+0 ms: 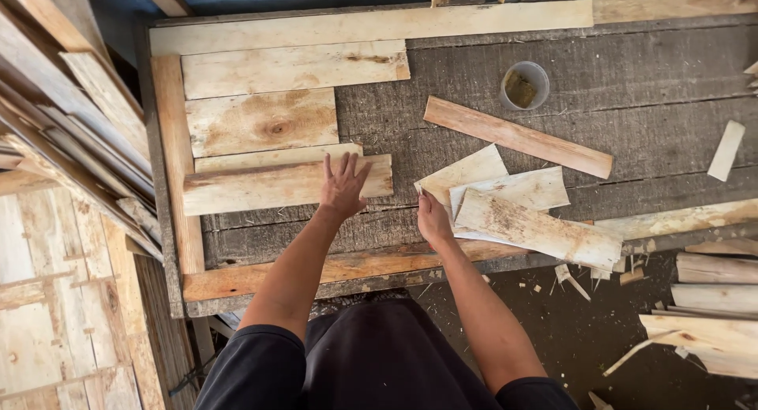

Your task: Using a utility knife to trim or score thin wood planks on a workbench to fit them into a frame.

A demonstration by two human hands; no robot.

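Observation:
My left hand (343,186) lies flat, fingers spread, on a pale wooden board (260,186) that sits lowest in a stack of short boards (264,119) inside an L-shaped wooden frame (175,149) on a weathered grey workbench (632,94). My right hand (433,219) rests at the left end of a loose pile of thin pale boards (521,212), its fingers gripping the edge of one of them.
A reddish strip of wood (517,136) lies slanted above the pile. A small plastic cup (525,84) stands further back. Long planks (71,133) lean at the left. Offcuts (711,299) and chips litter the ground at right.

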